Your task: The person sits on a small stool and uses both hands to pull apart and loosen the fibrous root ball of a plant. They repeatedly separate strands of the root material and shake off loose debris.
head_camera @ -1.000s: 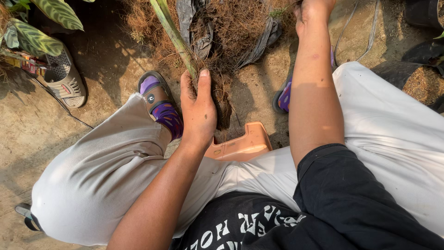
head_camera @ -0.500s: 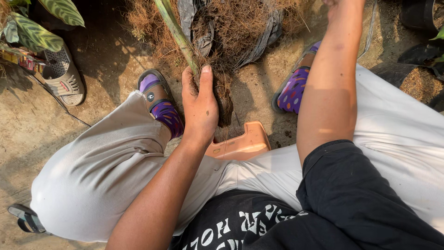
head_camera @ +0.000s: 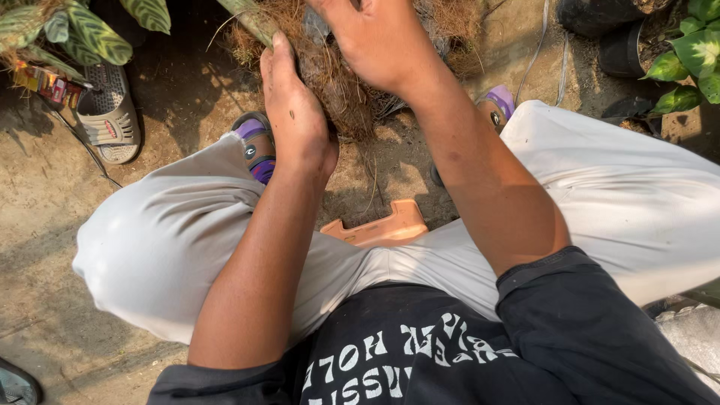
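I sit low on an orange stool (head_camera: 379, 227) with my knees spread, in pale grey trousers and purple sandals. Between my feet lies a clump of brown fibrous root matter (head_camera: 341, 86) with a green plant stem (head_camera: 251, 16) rising from it at the top. My left hand (head_camera: 294, 112) presses flat against the left side of the clump, fingers reaching up to the stem. My right hand (head_camera: 375, 41) rests on top of the clump, fingers curled into the fibres and partly cut off by the frame edge.
A grey sandal (head_camera: 109, 112) lies on the dirt at the left, under striped green leaves (head_camera: 82, 26). Black plastic pots (head_camera: 611, 34) and a leafy plant (head_camera: 694, 56) stand at the top right. Bare packed earth surrounds me.
My right arm has swung in from the far right onto the top of the clump. My left hand stays against the clump's side. The camera has shifted a little.
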